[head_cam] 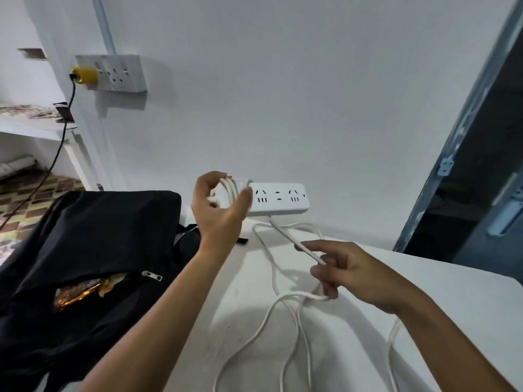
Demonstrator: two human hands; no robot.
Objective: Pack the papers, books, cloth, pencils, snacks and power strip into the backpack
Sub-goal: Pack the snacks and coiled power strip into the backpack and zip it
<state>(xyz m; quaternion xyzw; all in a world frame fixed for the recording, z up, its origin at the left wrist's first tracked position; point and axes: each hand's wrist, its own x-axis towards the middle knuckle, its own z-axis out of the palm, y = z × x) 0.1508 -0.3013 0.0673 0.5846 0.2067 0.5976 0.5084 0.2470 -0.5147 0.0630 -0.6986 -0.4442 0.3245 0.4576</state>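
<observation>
Left hand (219,202), frame centre, grips strip (278,199) end with cord (283,304) coils wrapped round. Right hand (348,273), lower right, pinches cord. Loose loops trail over white worktop (424,321). Black backpack (85,250) at left, pocket unzipped, snacks (79,292) showing.

Your left hand (219,206) was raised, fingers curled around white cable loops (229,188). Your right hand (349,271) reached forward lower down, pinching the cable.
</observation>
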